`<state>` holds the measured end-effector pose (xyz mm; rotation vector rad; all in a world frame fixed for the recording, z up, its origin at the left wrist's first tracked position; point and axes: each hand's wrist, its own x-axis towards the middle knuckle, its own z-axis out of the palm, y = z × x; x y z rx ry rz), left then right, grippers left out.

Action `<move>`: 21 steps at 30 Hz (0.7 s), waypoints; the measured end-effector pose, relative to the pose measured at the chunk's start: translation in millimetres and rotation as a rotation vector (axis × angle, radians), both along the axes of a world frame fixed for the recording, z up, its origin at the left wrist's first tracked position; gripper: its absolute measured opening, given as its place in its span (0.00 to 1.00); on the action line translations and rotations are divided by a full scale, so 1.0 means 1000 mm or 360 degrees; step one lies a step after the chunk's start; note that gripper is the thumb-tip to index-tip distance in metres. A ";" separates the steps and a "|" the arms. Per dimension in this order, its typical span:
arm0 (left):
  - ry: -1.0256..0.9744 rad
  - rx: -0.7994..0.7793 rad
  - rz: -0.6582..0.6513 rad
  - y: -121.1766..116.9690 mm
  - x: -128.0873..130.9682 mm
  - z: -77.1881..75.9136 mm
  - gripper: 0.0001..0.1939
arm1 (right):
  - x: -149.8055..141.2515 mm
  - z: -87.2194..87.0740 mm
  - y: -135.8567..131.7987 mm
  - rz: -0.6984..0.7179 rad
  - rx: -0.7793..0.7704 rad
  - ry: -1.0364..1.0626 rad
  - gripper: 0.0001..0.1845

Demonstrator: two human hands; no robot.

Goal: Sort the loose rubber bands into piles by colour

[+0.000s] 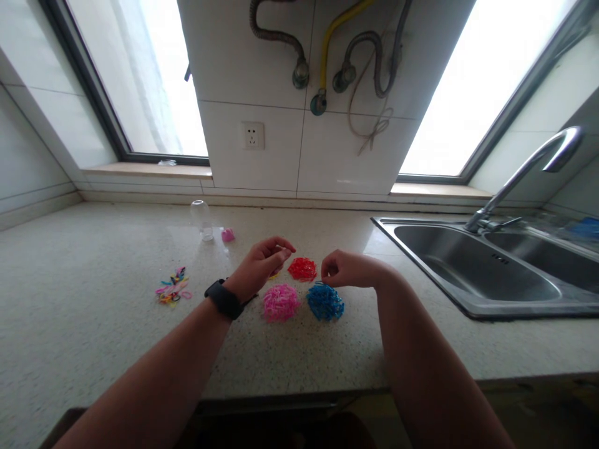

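Small loops that look like rubber bands lie in colour piles on the counter: a pink pile [281, 303], a blue pile [326, 302] and a red pile [302, 269]. My left hand [262, 267], with a black watch on the wrist, hovers left of the red pile, thumb and forefinger pinched together. Beneath it, a bit of yellow [274, 276] shows, mostly hidden. Over the back edge of the blue pile, my right hand [350, 269] is closed with its fingertips pointing down. What either pinch holds is too small to make out.
A mixed heap of coloured bands [174, 288] lies to the left. Behind it are a clear plastic bottle [202, 221] and a small pink piece [228, 235]. A steel sink [477, 262] with a faucet [524, 174] is set in the counter [107, 324] at right.
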<state>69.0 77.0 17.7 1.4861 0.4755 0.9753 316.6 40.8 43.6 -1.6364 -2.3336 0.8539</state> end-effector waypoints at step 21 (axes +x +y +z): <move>0.0168 0.0204 -0.0002 0.002 0.000 -0.004 0.08 | 0.016 0.005 -0.005 -0.0218 -0.0122 -0.0287 0.16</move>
